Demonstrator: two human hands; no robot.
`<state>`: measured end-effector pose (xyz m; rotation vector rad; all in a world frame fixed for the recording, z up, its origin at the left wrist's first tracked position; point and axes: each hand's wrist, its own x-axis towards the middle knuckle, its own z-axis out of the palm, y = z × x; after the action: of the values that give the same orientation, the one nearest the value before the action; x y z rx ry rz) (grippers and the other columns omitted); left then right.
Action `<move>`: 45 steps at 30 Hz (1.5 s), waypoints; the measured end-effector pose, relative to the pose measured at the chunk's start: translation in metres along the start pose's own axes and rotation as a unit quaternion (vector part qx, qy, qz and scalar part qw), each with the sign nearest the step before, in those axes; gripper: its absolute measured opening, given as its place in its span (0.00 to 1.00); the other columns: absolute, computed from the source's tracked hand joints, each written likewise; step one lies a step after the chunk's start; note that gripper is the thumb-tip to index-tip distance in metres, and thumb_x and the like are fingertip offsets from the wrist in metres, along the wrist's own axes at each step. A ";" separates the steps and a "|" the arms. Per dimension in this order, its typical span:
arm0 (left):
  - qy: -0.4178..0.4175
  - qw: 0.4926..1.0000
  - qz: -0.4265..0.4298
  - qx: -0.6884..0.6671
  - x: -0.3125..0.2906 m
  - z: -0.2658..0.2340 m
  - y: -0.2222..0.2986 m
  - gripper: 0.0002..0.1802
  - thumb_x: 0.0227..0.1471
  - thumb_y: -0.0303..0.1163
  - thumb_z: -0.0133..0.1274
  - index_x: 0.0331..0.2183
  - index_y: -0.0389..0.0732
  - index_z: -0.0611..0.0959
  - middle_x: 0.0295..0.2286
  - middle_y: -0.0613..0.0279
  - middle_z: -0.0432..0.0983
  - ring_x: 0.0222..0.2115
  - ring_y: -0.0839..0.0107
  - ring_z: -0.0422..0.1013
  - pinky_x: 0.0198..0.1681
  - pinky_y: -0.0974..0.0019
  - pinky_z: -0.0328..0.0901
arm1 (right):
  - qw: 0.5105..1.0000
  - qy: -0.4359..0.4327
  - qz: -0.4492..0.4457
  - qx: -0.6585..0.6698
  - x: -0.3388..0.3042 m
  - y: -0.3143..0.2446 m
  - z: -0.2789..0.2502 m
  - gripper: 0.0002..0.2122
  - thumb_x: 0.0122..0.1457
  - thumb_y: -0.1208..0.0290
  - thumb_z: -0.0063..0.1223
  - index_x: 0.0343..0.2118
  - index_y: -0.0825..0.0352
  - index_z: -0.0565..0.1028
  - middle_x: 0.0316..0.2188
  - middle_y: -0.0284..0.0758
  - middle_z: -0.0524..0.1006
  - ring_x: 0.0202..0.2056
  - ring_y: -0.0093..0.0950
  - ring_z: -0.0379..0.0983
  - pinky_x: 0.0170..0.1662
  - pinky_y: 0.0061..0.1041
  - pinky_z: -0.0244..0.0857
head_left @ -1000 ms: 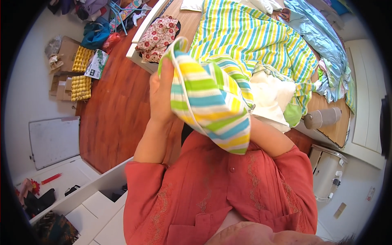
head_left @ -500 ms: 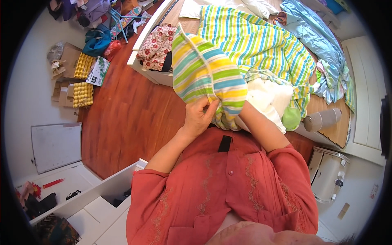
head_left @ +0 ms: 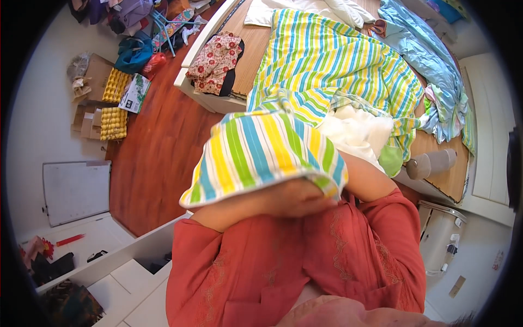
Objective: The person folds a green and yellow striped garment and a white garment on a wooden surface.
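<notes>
Person in coral-red embroidered shirt (head_left: pixel 256 272) holds up a section of green, yellow, blue & white striped fabric (head_left: pixel 267 144) over the lap, beside a bed w/ bare wooden boards (head_left: pixel 255 61). Raised section hangs in front of the torso; the rest appears to run on across the bed. L hand (head_left: pixel 298 197), blurred, is just under the hem, fingers near its R end; can't tell if gripping. R forearm (head_left: pixel 370 180) goes behind the cloth; R hand hidden, grip unknown. Step in hand, by the look of it: working the cloth's edge w/ both hands. Next move prob. calls for a sure pinch on the hem w/ L while R supports from behind. Nearby on bed: bundled white soft fabric (head_left: pixel 357 133), shiny light-blue cloth (head_left: pixel 422 46), red-flowered cream cloth (head_left: pixel 213 62) & grey cylindrical object (head_left: pixel 436 163).
</notes>
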<state>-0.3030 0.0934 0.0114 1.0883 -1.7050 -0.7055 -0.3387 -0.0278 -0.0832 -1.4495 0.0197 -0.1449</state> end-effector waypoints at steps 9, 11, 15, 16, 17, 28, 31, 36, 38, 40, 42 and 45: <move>-0.115 0.990 0.079 0.024 -0.012 -0.019 0.034 0.17 0.57 0.41 0.49 0.35 0.36 0.81 0.34 0.48 0.76 0.31 0.55 0.74 0.32 0.64 0.69 | 1.000 -0.003 0.020 0.000 -0.010 0.010 0.012 0.16 0.58 0.68 0.50 0.49 0.64 0.70 0.46 0.37 0.73 0.46 0.30 0.70 0.50 0.25 0.64; -0.286 0.947 0.067 -0.127 -0.029 -0.063 0.049 0.19 0.56 0.40 0.50 0.40 0.33 0.79 0.43 0.43 0.73 0.39 0.53 0.73 0.41 0.62 0.68 | 1.000 -0.004 0.019 0.010 -0.010 0.014 0.007 0.16 0.58 0.68 0.49 0.49 0.64 0.70 0.46 0.37 0.73 0.46 0.30 0.70 0.50 0.25 0.64; -0.076 0.917 0.118 -0.374 -0.069 -0.155 0.022 0.21 0.53 0.41 0.53 0.41 0.33 0.78 0.43 0.43 0.73 0.41 0.57 0.73 0.47 0.56 0.66 | 0.999 -0.033 0.011 -0.002 -0.022 0.008 0.022 0.16 0.58 0.68 0.49 0.49 0.64 0.70 0.46 0.38 0.73 0.46 0.30 0.70 0.50 0.25 0.64; 0.059 0.906 0.106 -0.406 -0.078 -0.156 0.002 0.20 0.52 0.41 0.54 0.40 0.33 0.79 0.42 0.45 0.74 0.39 0.58 0.74 0.47 0.56 0.66 | 0.999 -0.038 0.007 -0.010 -0.026 0.006 0.028 0.16 0.58 0.68 0.49 0.49 0.65 0.69 0.46 0.38 0.73 0.46 0.30 0.70 0.50 0.25 0.64; 0.245 0.895 0.007 -0.372 -0.080 -0.143 -0.012 0.19 0.52 0.41 0.53 0.38 0.34 0.80 0.39 0.48 0.76 0.37 0.60 0.74 0.46 0.56 0.66 | 0.999 -0.041 0.005 -0.017 -0.028 0.007 0.032 0.16 0.58 0.68 0.49 0.49 0.65 0.69 0.46 0.38 0.73 0.46 0.30 0.70 0.50 0.25 0.64; 0.097 0.951 -0.269 -0.117 -0.041 -0.052 -0.056 0.16 0.53 0.27 0.53 0.17 0.32 0.72 0.12 0.73 0.64 0.17 0.86 0.58 0.18 0.73 0.54 | 0.995 -0.074 -0.016 -0.063 -0.043 0.001 0.050 0.17 0.59 0.67 0.48 0.50 0.65 0.69 0.47 0.38 0.73 0.46 0.31 0.70 0.50 0.25 0.64; 0.111 0.978 -0.178 0.012 -0.027 -0.051 -0.053 0.18 0.53 0.25 0.52 0.15 0.33 0.69 0.10 0.73 0.61 0.14 0.85 0.57 0.16 0.71 0.52 | 0.992 -0.085 -0.035 -0.082 -0.039 0.000 0.056 0.17 0.59 0.67 0.47 0.50 0.65 0.69 0.47 0.38 0.73 0.46 0.31 0.70 0.50 0.25 0.64; 0.095 0.928 -0.308 -0.184 -0.045 -0.060 -0.078 0.19 0.59 0.32 0.44 0.16 0.38 0.72 0.14 0.71 0.65 0.16 0.82 0.59 0.20 0.76 0.52 | 0.991 -0.086 -0.057 -0.080 -0.043 -0.003 0.076 0.17 0.60 0.67 0.47 0.51 0.65 0.68 0.47 0.38 0.73 0.46 0.31 0.70 0.50 0.25 0.64; 0.152 0.914 -0.350 -0.142 -0.051 -0.071 -0.059 0.17 0.59 0.33 0.42 0.21 0.37 0.75 0.17 0.68 0.68 0.20 0.81 0.62 0.23 0.77 0.55 | 0.993 -0.086 -0.054 -0.059 -0.043 -0.003 0.071 0.17 0.60 0.67 0.47 0.51 0.65 0.68 0.47 0.38 0.73 0.46 0.31 0.70 0.50 0.25 0.64; 0.261 0.927 -0.199 -0.180 -0.067 -0.076 -0.059 0.13 0.57 0.31 0.44 0.31 0.32 0.79 0.27 0.57 0.75 0.28 0.71 0.71 0.34 0.72 0.66 | 0.996 -0.084 -0.030 -0.012 -0.046 -0.002 0.054 0.17 0.60 0.66 0.46 0.51 0.65 0.68 0.47 0.39 0.73 0.46 0.31 0.70 0.50 0.25 0.64; 0.237 0.905 -0.158 -0.315 -0.080 -0.095 -0.043 0.29 0.47 0.43 0.59 0.43 0.30 0.73 0.36 0.51 0.75 0.40 0.63 0.71 0.48 0.64 0.63 | 0.996 -0.066 0.011 0.062 -0.050 -0.001 0.033 0.17 0.60 0.66 0.46 0.51 0.65 0.68 0.47 0.39 0.73 0.46 0.31 0.70 0.50 0.25 0.64; 0.227 0.931 -0.156 -0.241 -0.084 -0.071 -0.019 0.52 0.35 0.49 0.68 0.54 0.31 0.62 0.46 0.48 0.69 0.48 0.60 0.67 0.54 0.61 0.60 | 0.959 -0.060 0.085 0.262 -0.051 0.002 0.019 0.17 0.60 0.66 0.46 0.51 0.65 0.68 0.47 0.39 0.73 0.46 0.31 0.70 0.50 0.25 0.64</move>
<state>-0.2189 0.1622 -0.0122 1.0703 -0.9085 -0.9276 -0.3875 -0.0033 -0.0864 -0.9189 0.0064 0.0778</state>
